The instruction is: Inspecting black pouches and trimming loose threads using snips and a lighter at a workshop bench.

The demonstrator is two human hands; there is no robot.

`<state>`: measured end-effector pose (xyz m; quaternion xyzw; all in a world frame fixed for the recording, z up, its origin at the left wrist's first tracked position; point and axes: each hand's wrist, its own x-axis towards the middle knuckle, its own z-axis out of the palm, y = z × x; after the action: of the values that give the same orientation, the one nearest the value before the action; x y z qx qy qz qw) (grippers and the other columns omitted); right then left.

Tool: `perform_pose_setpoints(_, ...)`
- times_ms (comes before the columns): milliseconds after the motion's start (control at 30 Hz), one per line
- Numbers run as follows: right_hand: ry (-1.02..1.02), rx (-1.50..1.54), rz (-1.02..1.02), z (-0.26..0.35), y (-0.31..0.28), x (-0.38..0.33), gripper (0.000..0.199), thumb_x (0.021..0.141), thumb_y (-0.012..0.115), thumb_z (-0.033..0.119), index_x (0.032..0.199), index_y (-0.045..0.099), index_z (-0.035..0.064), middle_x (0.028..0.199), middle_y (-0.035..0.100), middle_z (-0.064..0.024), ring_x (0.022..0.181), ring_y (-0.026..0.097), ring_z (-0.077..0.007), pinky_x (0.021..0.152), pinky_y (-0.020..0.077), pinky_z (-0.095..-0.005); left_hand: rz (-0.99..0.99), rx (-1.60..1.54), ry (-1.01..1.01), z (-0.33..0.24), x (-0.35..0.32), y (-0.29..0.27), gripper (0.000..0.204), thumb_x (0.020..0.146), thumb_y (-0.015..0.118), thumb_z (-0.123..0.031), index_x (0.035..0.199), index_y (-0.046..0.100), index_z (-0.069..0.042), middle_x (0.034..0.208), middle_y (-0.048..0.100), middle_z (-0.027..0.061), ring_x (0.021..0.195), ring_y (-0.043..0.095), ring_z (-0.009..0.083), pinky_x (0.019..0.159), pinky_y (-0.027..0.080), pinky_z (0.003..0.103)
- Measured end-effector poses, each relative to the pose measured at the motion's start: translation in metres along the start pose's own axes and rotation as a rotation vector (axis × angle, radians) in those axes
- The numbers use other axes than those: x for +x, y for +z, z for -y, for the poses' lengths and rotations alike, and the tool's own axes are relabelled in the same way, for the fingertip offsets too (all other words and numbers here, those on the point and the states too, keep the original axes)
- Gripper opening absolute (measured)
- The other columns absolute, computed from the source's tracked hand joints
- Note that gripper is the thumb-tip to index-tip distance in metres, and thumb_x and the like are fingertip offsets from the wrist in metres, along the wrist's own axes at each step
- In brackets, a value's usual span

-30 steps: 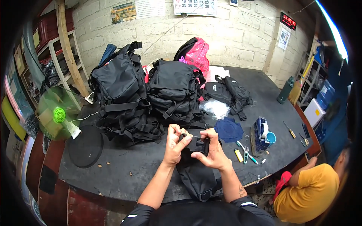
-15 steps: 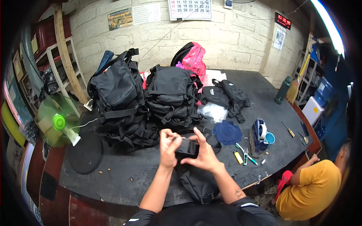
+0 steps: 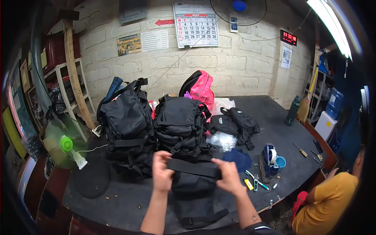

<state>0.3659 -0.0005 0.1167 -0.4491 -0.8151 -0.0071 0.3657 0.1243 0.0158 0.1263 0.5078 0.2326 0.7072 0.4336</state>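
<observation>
A black fabric bag (image 3: 194, 197) hangs in front of me over the near side of the dark table. Along its top runs a wide black band (image 3: 192, 167), pulled out straight between my two hands. My left hand (image 3: 161, 172) pinches the band's left end, fingers curled. At the right end, my right hand (image 3: 229, 177) grips it with the thumb along the top. A black strap with a buckle (image 3: 203, 220) dangles at the bag's lower edge. Just beyond stands a bulky black backpack (image 3: 181, 121).
Another black backpack (image 3: 127, 117) and a pink bag (image 3: 203, 88) stand toward the wall. Small black bags (image 3: 235, 122), a blue cup (image 3: 280, 161), a yellow lighter (image 3: 248, 184) and snips (image 3: 255, 183) lie rightward. A fan (image 3: 67, 144) runs at left; a person (image 3: 327, 203) sits at right.
My hands have moved apart, from fingering a dark piece close together to stretching the band between them. The bag is now spread below it. The view has tilted up.
</observation>
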Motion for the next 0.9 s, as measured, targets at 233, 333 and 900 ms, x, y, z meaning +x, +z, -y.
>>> perform_pose_setpoints(233, 0.494, 0.818, -0.868, -0.064, 0.026, -0.036, 0.044, 0.068, 0.071, -0.001, 0.107, 0.052, 0.0047, 0.087, 0.054, -0.0016, 0.078, 0.052, -0.0110, 0.070, 0.0429, -0.0232, -0.144, -0.316, -0.073, -0.008, -0.014, -0.084, 0.061, 0.052, 0.045, 0.012, 0.110, 0.043, -0.007, 0.094, 0.051, 0.0058, 0.087, 0.053, 0.0163, 0.082, 0.044, 0.025)
perform_pose_setpoints(333, 0.686, 1.081, -0.647, -0.068, 0.038, -0.033, 0.029, 0.078, 0.061, -0.008, 0.104, 0.053, 0.0016, 0.081, 0.060, -0.0008, 0.077, 0.057, -0.0089, 0.073, 0.0441, -0.0203, -0.079, -0.057, -0.133, 0.011, -0.020, -0.119, 0.059, 0.053, 0.049, 0.010, 0.110, 0.045, -0.006, 0.095, 0.051, 0.0045, 0.088, 0.053, 0.0140, 0.080, 0.044, 0.022)
perform_pose_setpoints(900, 0.716, 1.070, -0.311, -0.033, 0.032, -0.020, 0.026, 0.071, 0.062, -0.001, 0.097, 0.058, 0.0021, 0.085, 0.058, -0.0011, 0.062, 0.053, -0.0034, 0.055, 0.0426, -0.0170, 0.568, 0.449, -0.334, 0.058, -0.009, 0.078, 0.061, 0.079, 0.062, -0.005, 0.134, 0.036, -0.006, 0.098, 0.061, 0.0092, 0.095, 0.055, 0.0135, 0.086, 0.041, 0.027)
